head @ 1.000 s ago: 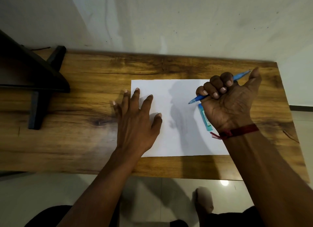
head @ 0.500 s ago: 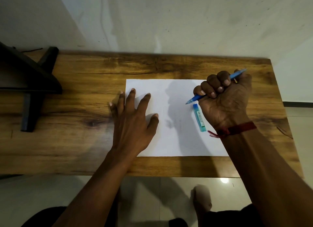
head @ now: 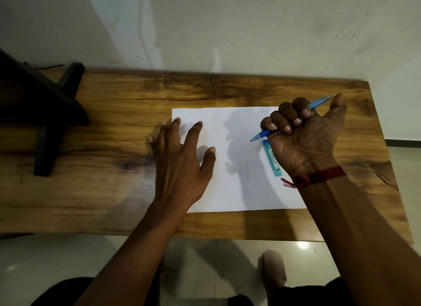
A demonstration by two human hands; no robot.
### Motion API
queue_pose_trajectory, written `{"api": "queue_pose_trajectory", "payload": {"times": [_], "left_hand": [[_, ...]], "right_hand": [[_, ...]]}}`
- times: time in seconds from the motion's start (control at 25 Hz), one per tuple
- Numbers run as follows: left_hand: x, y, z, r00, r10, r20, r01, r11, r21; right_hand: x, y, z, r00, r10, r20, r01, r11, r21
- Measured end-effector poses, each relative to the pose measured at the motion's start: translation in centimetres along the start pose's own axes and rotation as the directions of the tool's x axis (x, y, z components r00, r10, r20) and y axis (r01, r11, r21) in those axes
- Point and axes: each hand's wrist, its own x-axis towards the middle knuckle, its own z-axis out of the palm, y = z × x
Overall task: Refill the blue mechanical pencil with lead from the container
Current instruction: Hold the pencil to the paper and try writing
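Note:
My right hand (head: 305, 137) is closed in a fist around the blue mechanical pencil (head: 264, 135). The pencil's tip points left over the white paper (head: 239, 182) and its back end sticks out by my thumb, which is raised off the end. The teal lead container (head: 273, 161) lies flat on the paper just below the pencil tip, partly hidden under my right hand. My left hand (head: 182, 162) rests flat on the paper's left edge with fingers spread, holding nothing.
The paper lies on a wooden table (head: 114, 191) set against a pale wall. A dark stand (head: 47, 114) sits on the table's left end. The table's near edge runs above a tiled floor, and its right edge is just past my right hand.
My right thumb went down onto the pencil's back end and has lifted off again. The left hand stays on the paper. The view shifted slightly.

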Motion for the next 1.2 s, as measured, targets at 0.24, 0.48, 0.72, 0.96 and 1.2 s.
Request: {"api": "queue_pose_trajectory", "payload": {"times": [0.24, 0.48, 0.72, 0.96, 1.2], "left_hand": [[-0.03, -0.14, 0.09, 1.000, -0.002, -0.004, 0.002, 1.000, -0.004], [-0.04, -0.03, 0.12, 1.000, -0.002, -0.004, 0.002, 1.000, -0.010], [-0.01, 0.00, 0.15, 1.000, -0.004, -0.001, 0.004, 1.000, -0.004], [-0.01, 0.37, 0.24, 1.000, 0.010, -0.004, -0.010, 1.000, 0.015], [-0.11, 0.73, 0.66, 1.000, 0.020, -0.020, -0.020, 0.999, 0.037]], "right_hand": [[0.05, 0.32, 0.01, 1.000, 0.003, -0.017, -0.004, 1.000, -0.020], [-0.02, 0.18, 0.06, 1.000, 0.013, -0.002, -0.014, 0.999, -0.045], [-0.08, 0.33, 0.02, 1.000, 0.012, 0.007, -0.012, 1.000, -0.004], [-0.33, 0.17, 0.17, 0.999, -0.022, -0.030, 0.021, 0.999, -0.042], [-0.73, -0.60, 0.26, 0.998, -0.038, -0.049, 0.035, 0.998, -0.059]]}}
